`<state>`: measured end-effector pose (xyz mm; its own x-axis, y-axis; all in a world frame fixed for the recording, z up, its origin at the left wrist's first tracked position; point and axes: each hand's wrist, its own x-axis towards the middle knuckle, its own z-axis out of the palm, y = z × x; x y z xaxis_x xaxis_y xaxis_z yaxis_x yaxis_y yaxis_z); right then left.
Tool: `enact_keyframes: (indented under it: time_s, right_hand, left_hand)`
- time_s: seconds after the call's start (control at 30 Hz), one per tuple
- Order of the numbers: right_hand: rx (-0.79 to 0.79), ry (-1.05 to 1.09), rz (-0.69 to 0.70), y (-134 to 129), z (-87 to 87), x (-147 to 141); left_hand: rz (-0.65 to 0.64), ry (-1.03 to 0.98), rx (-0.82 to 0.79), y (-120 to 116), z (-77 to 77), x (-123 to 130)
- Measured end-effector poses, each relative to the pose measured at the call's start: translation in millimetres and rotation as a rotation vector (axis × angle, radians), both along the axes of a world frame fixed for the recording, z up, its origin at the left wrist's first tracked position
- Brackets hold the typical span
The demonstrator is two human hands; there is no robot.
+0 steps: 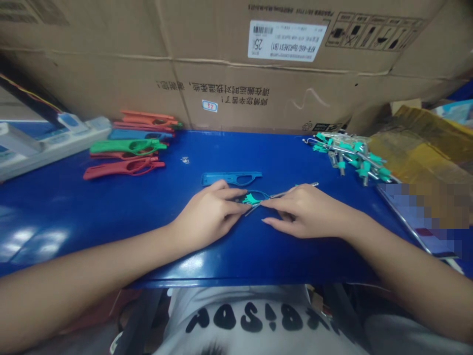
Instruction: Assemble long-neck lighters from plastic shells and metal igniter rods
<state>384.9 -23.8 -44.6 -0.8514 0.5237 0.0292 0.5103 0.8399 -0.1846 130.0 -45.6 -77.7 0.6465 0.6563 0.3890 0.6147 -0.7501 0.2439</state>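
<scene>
Near the middle of the blue table, my left hand [212, 212] is closed with its fingertips on a small green part [251, 198] and the blue shell piece under it. My right hand [305, 212] pinches the thin metal rod [280, 194] attached to the green part; its lower finger is spread apart. The fingers partly cover the blue shell piece [258, 192] beneath. Just behind my left hand lies another blue shell half [232, 178] with an oval opening.
Red, green, blue and orange shells [127, 147] are piled at the left, beside a white power strip [55, 143]. Green-and-metal parts [354, 155] lie at the back right. A large cardboard box [221, 64] stands along the table's [111, 212] back edge.
</scene>
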Motion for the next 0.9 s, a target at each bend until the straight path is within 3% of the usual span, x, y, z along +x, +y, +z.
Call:
enact_keyframes:
  time_s: [0.13, 0.23, 0.33, 0.47, 0.6, 0.7, 0.9]
  right_hand:
    - [0.078, 0.115, -0.014, 2, -4.4, 2]
    - [0.171, 0.246, -0.139, 11, -5.9, 7]
    - [0.291, 0.236, -0.443, 30, -3.5, 20]
    - [0.371, 0.043, -0.918, 59, 0.8, 52]
    - [0.273, -0.182, -1.195, 78, 0.2, 84]
    - [0.130, -0.275, -1.255, 86, -2.8, 94]
    - [0.029, -0.208, -1.165, 87, -0.8, 90]
  left_hand:
    - [-0.002, -0.009, -0.020, 0, -0.5, 0]
    - [-0.020, -0.013, -0.059, 1, -0.4, -1]
    - [-0.075, -0.005, -0.095, 2, -0.7, -4]
    - [-0.130, -0.006, -0.113, 4, -3.3, -7]
    - [-0.110, -0.012, -0.124, 7, 0.1, -10]
    - [-0.058, 0.030, -0.107, 6, 10.6, -11]
    - [0.041, 0.119, -0.148, 4, 22.8, -13]
